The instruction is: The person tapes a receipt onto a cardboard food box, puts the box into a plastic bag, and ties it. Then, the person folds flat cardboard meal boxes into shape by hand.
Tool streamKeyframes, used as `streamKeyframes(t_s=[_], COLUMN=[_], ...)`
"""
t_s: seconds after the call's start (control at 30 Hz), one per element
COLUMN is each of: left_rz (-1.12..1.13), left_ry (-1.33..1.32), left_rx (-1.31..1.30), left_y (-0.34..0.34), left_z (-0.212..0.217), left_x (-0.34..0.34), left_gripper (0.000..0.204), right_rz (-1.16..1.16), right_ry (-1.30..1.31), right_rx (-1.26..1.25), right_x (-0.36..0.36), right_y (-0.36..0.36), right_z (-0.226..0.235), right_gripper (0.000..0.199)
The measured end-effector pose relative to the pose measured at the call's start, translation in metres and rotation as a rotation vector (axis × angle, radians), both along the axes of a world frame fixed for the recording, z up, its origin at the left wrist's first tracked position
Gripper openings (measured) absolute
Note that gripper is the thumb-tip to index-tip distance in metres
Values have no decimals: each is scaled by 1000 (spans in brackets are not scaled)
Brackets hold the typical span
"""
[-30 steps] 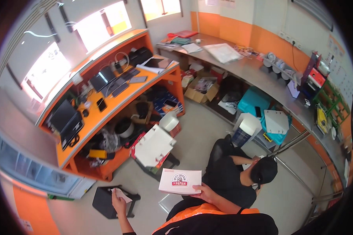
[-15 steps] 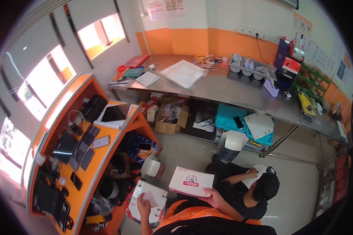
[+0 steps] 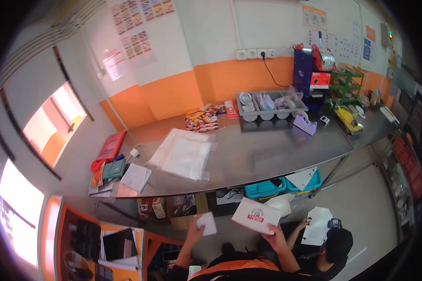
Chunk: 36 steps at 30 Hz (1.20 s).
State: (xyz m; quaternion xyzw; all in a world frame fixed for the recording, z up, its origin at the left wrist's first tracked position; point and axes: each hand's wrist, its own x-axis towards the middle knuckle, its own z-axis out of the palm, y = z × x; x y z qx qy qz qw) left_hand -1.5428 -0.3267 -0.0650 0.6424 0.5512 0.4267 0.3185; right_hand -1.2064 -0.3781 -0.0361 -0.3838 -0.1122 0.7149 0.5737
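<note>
Low in the frame, a little right of centre, a flat white box [image 3: 257, 215] with a red mark on its lid is held up level in the right hand [image 3: 274, 232]. The fingers close under its near edge from below, so the lid faces the camera. Left of it, the left hand [image 3: 195, 228] is raised with its fingers pinched shut on a small white folded sheet [image 3: 207, 223]; it may be thin card rather than paper, since the picture is soft here. The two hands are apart, and box and sheet do not touch.

Just right of the box, at the lower right, another person in a black cap [image 3: 338, 241] sits low and holds a white cut-out sheet [image 3: 318, 225] in both hands.

Above the hands, a long steel counter [image 3: 262, 154] spans the middle of the frame. On it lie a pile of clear plastic bags [image 3: 185, 154] at centre left, a grey compartment tray [image 3: 272, 105] toward the upper right, and a purple tape dispenser [image 3: 305, 125] just beside the tray. Teal crates [image 3: 286, 185] sit under the counter.
</note>
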Motion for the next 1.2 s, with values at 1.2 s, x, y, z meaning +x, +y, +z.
streamKeyframes(t_s=[1.2], left_rz=[6], left_ry=[475], left_rx=[237], left_y=[342], left_z=[1], left_x=[155], left_gripper=[70], right_rz=[-828], right_ry=[-1762], right_rx=[332], right_x=[189], right_y=[504], right_z=[23], right_gripper=[30])
